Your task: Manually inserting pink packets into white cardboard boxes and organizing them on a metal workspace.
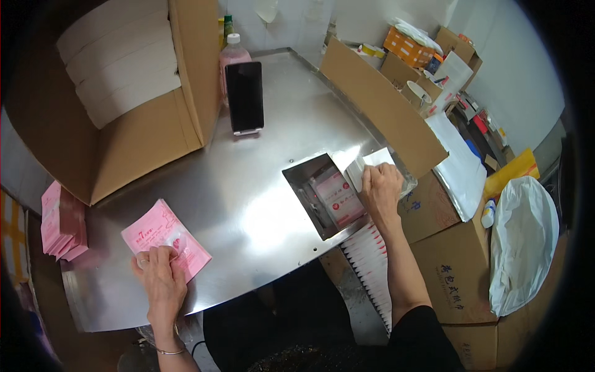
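My left hand [160,273], with a ring on one finger, rests with curled fingers at the near edge of a stack of pink printed leaflets [162,223] and grips there. A small pale patch with a red heart shows beside its fingertips. My right hand [382,189] is closed, its fingers pressed together on a stack of clear plastic bags [356,173] at the table's right side. Just left of that hand, a rectangular opening [304,201] in the metal table holds a pink and white packet [339,197].
A large open cardboard box [149,152] with white paper stacks stands at left, more pink leaflets [61,220] near it. A phone [245,96] stands before a bottle [234,53]. Wrapped packets [369,260] line up below the opening. Cartons [452,273] and a white bag [524,242] fill the right.
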Motion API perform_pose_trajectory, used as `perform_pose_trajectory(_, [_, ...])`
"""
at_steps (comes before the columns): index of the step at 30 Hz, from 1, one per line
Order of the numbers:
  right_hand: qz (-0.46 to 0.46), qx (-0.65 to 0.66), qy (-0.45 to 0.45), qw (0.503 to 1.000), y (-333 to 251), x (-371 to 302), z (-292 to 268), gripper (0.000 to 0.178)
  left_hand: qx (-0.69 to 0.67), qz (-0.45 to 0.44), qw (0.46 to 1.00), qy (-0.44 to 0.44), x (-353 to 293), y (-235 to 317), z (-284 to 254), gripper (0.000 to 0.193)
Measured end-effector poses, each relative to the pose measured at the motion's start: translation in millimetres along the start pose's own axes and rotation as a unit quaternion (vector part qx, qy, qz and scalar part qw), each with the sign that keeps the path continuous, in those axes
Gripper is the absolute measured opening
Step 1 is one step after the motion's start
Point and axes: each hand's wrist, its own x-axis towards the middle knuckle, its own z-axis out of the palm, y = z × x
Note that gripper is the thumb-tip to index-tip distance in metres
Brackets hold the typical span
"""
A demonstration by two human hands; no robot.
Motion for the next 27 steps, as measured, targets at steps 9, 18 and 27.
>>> perform_pose_trajectory(9, [-0.006, 0.126, 0.078, 0.989, -7, -1, -11, 0.036, -0.215, 0.274, 0.936, -0.056, 4, 111, 24, 0.038])
perform_pose_trajectory(18, [-0.278, 0.205, -0.12, 0.931, -146, -62, -42, 0.031, -0.128, 0.179, 0.975, -0.034, 9, 117, 41, 0.074])
perform_pose_trajectory(27, [-0.19, 0.291, 0.002, 0.938, -118, -45, -46, 0.032, -0.093, 0.18, 0.978, -0.044, 18, 108, 47, 0.056])
